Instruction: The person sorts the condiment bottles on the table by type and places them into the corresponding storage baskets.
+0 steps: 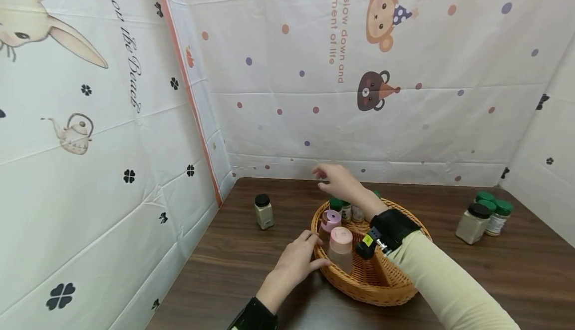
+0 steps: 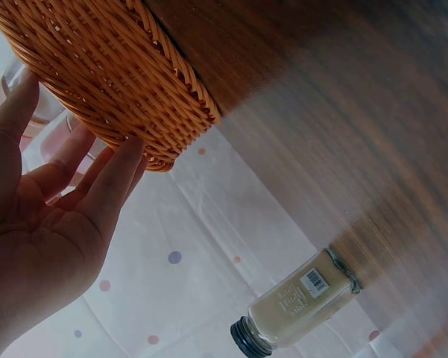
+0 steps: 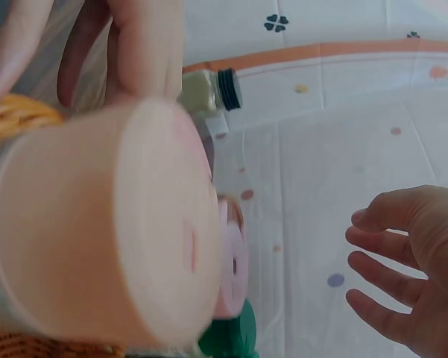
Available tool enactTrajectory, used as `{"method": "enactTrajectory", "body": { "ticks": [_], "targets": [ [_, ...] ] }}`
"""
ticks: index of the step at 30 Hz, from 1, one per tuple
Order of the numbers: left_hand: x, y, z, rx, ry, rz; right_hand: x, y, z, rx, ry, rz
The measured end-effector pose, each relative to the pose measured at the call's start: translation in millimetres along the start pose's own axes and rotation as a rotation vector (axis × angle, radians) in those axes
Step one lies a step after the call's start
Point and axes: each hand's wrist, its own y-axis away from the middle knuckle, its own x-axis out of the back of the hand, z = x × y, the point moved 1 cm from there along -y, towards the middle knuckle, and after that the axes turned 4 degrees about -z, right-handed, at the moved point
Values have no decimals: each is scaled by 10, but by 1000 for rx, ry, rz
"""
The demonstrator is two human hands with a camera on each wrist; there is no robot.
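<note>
On the table a round wicker basket [image 1: 375, 297] with inner dividers holds a clear jar with a pale pink lid [image 1: 341, 235], a container with a lilac lid [image 1: 331, 216] and several green-capped jars [image 1: 335, 203]. My left hand [image 1: 296, 259] touches the basket's left rim, its fingers spread and fairly straight. Raised beyond the back of the basket, my right hand [image 1: 339, 180] has loosely bent fingers and nothing in them. Its forearm hides part of the basket. In the right wrist view, the pink-lidded jar [image 3: 97, 231] looms close, blurred.
A black-capped square jar [image 1: 264, 212] of pale contents stands alone left of the basket. Right of it, another black-capped jar [image 1: 471, 225] stands close to several green-capped jars [image 1: 498, 218]. Printed cloth [image 1: 269, 135] hangs around the dark wooden table [image 1: 215, 280].
</note>
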Motion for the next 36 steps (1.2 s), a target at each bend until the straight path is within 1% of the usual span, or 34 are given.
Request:
{"method": "enactTrajectory", "body": {
  "ticks": [9, 15, 18, 23, 29, 36],
  "targets": [
    [5, -15, -18, -1, -25, 8, -111, -107, -174, 21, -23, -22],
    [21, -24, 23, 19, -30, -27, -163, -152, -260, 49, -14, -32],
    [30, -26, 38, 27, -30, -32, -187, -181, -320, 65, -11, -33],
    [18, -28, 30, 27, -42, -27, -223, -222, -429, 61, -16, -42],
    [21, -21, 7, 32, -40, -23, -261, -291, -532, 81, -14, -49],
    [13, -8, -8, 34, -35, -27, -359, -369, -641, 80, -13, -78]
  ]
}}
